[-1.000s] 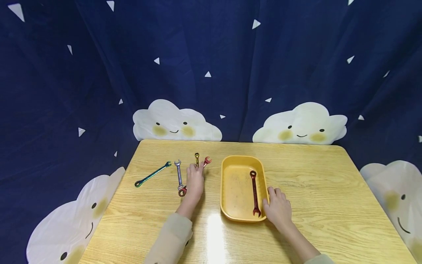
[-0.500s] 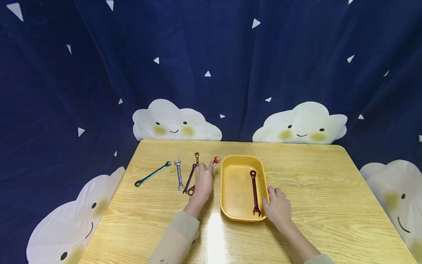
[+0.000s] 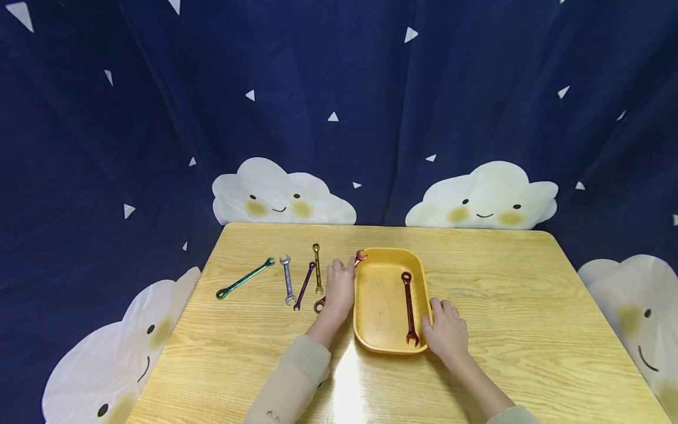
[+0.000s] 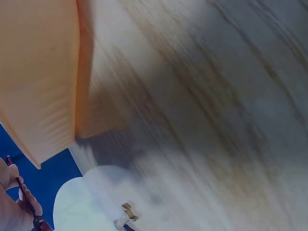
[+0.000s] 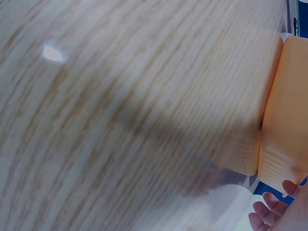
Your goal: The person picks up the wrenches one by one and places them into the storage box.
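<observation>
Head view: the person's left grip [image 3: 340, 288] grasps a bright red combination wrench [image 3: 361, 257], its open end over the left rim of a yellow tray [image 3: 378, 309], its ring end showing beside the hand. The mid-length hold presumably keeps it balanced. The right grip [image 3: 447, 333] rests at the tray's right rim, in my judgement to steady it. A maroon combination wrench [image 3: 409, 312] lies inside, along the right wall, leaving room beside it. On the bench [image 3: 503, 282], to the left, lie a gold wrench [image 3: 318, 269], purple wrench [image 3: 304, 287], silver double open-ended wrench [image 3: 288, 280] and blue-green wrench [image 3: 245, 280], probably spread enough to be lifted singly.

Left wrist view: thumb and fingers pinch the bright red combination wrench, near the tray.

Right wrist view: fingers are at the tray's rim, loosely bent; whether they clamp it, I cannot tell
</observation>
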Demonstrator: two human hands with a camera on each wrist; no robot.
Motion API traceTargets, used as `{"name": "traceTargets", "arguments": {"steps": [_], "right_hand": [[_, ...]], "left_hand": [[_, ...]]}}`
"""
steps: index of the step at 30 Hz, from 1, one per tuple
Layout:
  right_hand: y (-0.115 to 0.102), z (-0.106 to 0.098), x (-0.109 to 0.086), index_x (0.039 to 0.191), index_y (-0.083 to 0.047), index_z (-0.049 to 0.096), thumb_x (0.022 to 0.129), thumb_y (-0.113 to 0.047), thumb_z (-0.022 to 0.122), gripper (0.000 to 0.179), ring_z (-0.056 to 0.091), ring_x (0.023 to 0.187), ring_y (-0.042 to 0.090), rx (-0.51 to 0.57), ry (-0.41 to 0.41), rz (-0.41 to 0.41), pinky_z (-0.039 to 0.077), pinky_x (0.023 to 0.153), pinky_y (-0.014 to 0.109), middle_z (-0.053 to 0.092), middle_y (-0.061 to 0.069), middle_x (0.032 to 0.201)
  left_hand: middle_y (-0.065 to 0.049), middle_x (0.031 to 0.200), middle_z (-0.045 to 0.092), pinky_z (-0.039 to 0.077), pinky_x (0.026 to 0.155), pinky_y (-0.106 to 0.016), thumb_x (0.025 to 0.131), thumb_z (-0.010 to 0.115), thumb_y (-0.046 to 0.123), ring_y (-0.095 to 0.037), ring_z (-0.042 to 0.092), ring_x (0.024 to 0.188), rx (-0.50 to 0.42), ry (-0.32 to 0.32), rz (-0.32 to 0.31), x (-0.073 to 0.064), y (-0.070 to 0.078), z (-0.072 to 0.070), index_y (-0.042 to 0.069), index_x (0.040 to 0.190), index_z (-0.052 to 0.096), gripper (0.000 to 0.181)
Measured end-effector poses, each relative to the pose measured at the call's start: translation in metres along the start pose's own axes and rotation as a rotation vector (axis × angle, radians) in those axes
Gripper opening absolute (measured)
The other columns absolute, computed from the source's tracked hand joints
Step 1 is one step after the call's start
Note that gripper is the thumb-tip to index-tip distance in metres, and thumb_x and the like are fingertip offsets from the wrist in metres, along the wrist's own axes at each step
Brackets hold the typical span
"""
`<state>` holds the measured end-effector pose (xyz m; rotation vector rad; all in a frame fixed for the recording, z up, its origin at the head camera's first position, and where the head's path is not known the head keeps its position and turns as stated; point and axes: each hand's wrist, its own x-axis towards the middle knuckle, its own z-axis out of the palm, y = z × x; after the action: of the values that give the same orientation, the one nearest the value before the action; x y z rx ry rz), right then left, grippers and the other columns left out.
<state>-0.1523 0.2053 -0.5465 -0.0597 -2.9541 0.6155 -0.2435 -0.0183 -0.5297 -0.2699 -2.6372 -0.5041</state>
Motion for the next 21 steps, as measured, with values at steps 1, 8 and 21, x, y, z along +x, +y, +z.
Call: {"name": "traceTargets", "arguments": {"steps": [1, 8, 21], "right_hand": [[0.000, 0.000, 0.000, 0.121, -0.001, 0.046, 0.088, -0.021, 0.049, 0.040, 0.045, 0.104, 0.041, 0.002, 0.000, 0.000, 0.040, 0.076, 0.055, 0.047, 0.024, 0.117], [0.001, 0.000, 0.001, 0.122, 0.000, 0.046, 0.088, -0.022, 0.049, 0.040, 0.045, 0.105, 0.041, -0.001, 0.002, -0.002, 0.039, 0.076, 0.055, 0.048, 0.024, 0.117], [0.000, -0.001, 0.000, 0.122, -0.001, 0.046, 0.088, -0.022, 0.049, 0.040, 0.045, 0.105, 0.041, -0.002, -0.004, 0.002, 0.039, 0.076, 0.055, 0.047, 0.024, 0.118]], "left_hand": [[-0.011, 0.083, 0.048, 0.042, 0.061, -0.028, 0.089, 0.055, 0.018, -0.021, 0.044, 0.071, 0.002, -0.004, 0.001, 0.001, 0.002, 0.000, 0.010, 0.116, 0.064, 0.030], [-0.011, 0.081, 0.049, 0.042, 0.059, -0.027, 0.087, 0.058, 0.019, -0.021, 0.044, 0.069, 0.027, -0.027, 0.009, 0.004, 0.014, 0.001, 0.011, 0.116, 0.064, 0.030], [-0.015, 0.085, 0.052, 0.045, 0.057, -0.026, 0.088, 0.056, 0.021, -0.022, 0.047, 0.068, 0.075, -0.043, 0.029, 0.010, 0.036, 0.005, 0.011, 0.113, 0.064, 0.028]]}}
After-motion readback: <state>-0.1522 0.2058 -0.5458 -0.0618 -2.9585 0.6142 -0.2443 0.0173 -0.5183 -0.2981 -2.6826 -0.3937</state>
